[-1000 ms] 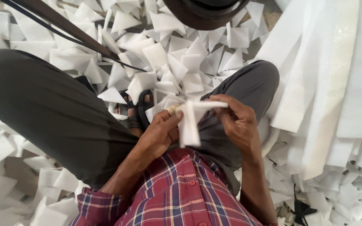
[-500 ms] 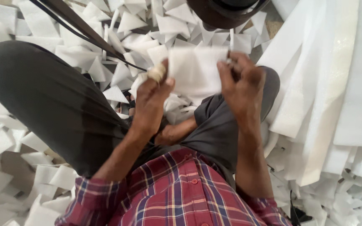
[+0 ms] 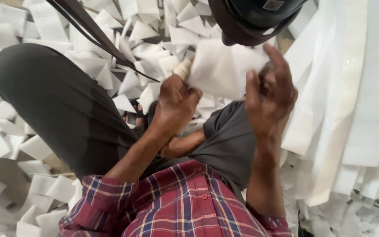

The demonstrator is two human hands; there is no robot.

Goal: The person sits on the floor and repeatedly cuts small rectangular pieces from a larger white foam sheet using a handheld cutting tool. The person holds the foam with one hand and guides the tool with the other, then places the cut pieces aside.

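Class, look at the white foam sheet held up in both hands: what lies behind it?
Behind the white foam sheet, small folded foam pieces litter the floor. The sheet hides what is directly behind it. Left hand and right hand grip its sides.

My thin white foam sheet (image 3: 224, 70) was soft and rectangular, held spread out and raised above my lap.

Head camera, steeply downward, close
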